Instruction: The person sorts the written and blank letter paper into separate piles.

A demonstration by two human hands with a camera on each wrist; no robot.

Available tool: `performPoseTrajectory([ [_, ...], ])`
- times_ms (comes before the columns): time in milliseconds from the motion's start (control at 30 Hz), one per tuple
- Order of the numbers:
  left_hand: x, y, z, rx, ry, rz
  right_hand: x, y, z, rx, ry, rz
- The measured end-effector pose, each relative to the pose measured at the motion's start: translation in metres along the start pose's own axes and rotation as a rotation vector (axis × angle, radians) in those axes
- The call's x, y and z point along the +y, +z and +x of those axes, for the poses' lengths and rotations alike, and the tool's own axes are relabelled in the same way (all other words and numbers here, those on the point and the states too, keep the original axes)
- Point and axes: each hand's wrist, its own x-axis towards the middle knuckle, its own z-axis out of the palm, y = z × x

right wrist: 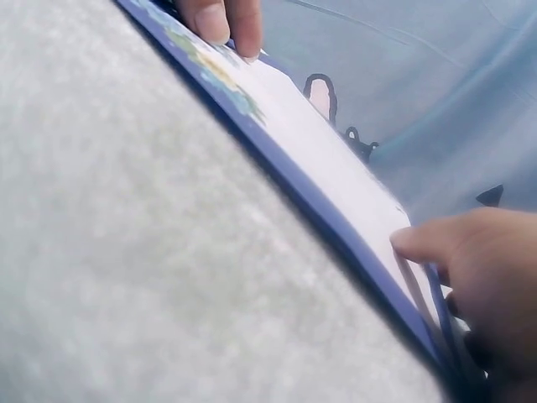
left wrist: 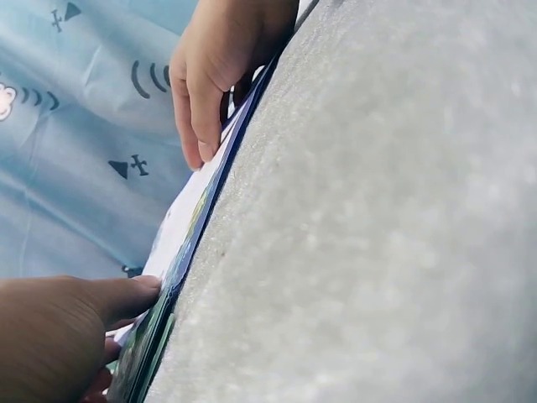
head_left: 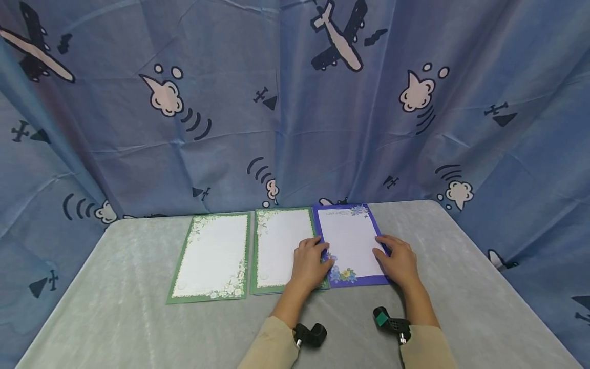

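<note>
A sheet of letter paper with a purple-blue border and printed flowers [head_left: 352,241] lies between both hands, its left edge lapping the green-bordered middle sheet. At that left edge is my left hand [head_left: 308,264], the thumb on the purple sheet and the fingers at its side. My right hand [head_left: 400,260] holds the opposite edge, with its thumb [right wrist: 411,243] on the face and the other fingers curled at the rim. The middle green-bordered sheet [head_left: 283,246] is partly covered by my left hand. Another green-bordered floral sheet [head_left: 212,256] lies flat farther left.
A pale grey cloth covers the table [head_left: 115,287]. Behind it hangs a blue curtain [head_left: 230,169] printed with planes and clouds, close to the sheets' far edges. Black wrist devices [head_left: 311,335] sit at both sleeve cuffs.
</note>
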Motion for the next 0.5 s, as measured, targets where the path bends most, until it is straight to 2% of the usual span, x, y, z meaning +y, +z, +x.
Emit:
performPoseTrajectory([
  [267,0.0002,-0.0017,-0.0031,-0.013,0.003,0.023,-0.0004,0.0036,0.0001,-0.038,-0.016,-0.086],
  [500,0.0,-0.0032,0.0,-0.025,0.003,0.012,0.0011,0.0051,0.0006,-0.022,-0.043,-0.074],
])
